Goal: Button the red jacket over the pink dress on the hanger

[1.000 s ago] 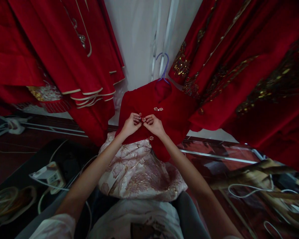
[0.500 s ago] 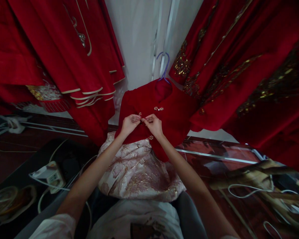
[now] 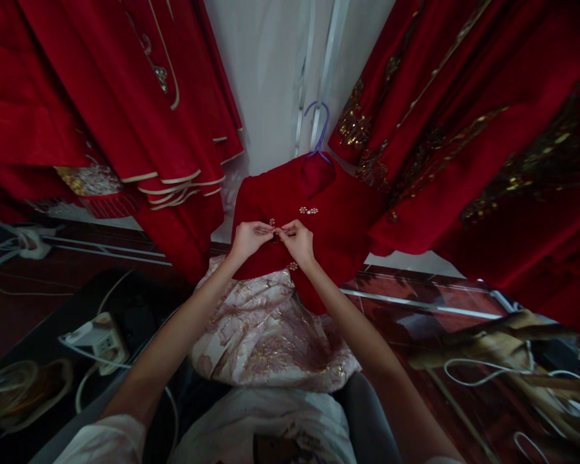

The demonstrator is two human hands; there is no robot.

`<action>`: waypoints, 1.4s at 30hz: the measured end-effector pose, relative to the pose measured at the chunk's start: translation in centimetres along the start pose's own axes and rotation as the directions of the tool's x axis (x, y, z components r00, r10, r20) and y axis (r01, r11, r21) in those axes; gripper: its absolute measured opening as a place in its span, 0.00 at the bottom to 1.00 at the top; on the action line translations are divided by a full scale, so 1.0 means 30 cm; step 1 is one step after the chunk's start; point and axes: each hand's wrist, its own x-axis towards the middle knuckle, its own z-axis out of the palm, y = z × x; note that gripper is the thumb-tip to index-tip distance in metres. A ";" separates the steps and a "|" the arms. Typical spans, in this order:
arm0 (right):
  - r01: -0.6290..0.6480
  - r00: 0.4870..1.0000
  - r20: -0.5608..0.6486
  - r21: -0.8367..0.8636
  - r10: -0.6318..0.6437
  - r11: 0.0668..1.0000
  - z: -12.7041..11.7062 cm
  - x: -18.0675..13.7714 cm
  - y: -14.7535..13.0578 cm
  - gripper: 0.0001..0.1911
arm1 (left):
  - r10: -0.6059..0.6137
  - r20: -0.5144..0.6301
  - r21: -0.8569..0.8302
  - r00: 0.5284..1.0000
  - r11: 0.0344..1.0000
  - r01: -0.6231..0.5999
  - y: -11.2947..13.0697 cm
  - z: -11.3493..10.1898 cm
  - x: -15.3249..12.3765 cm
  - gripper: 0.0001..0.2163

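Note:
A small red jacket [image 3: 338,225] hangs in front of me on a purple hanger [image 3: 318,129], over a pale brocade skirt [image 3: 265,328]. My left hand [image 3: 248,240] and my right hand [image 3: 297,242] meet at the jacket's front, fingers pinched on a beaded button clasp [image 3: 273,227]. A second clasp [image 3: 308,211] sits closed higher up near the collar. A third clasp [image 3: 292,265] shows just below my right hand.
Red embroidered gowns hang at the left [image 3: 101,109] and right [image 3: 468,129], close on both sides. A white power strip [image 3: 99,338] with cables lies on the floor at the left. Wooden pieces and white cords [image 3: 502,361] lie at the right.
Both hands have shifted slightly upward on the jacket front and drawn closer together at the clasp. The jacket and hanger stay where they were.

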 end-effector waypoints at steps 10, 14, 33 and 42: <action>-0.005 0.999 0.039 0.051 0.003 0.999 -0.006 0.007 0.011 0.07 | 0.029 0.076 -0.063 0.997 0.998 -0.024 -0.033 0.032 0.027 0.09; -0.014 0.993 0.114 0.060 0.007 0.998 -0.077 -0.027 0.011 0.06 | 0.053 0.040 0.107 0.998 0.993 -0.057 -0.046 0.036 -0.023 0.08; 0.030 0.968 0.251 -0.219 0.026 0.975 -0.153 -0.240 0.082 0.10 | 0.117 0.222 0.393 0.968 0.898 -0.199 0.075 0.014 -0.229 0.08; -0.188 0.963 0.224 0.147 0.153 0.971 -0.183 -0.209 -0.027 0.13 | 0.102 0.225 0.372 0.969 0.910 -0.182 0.048 0.026 -0.244 0.06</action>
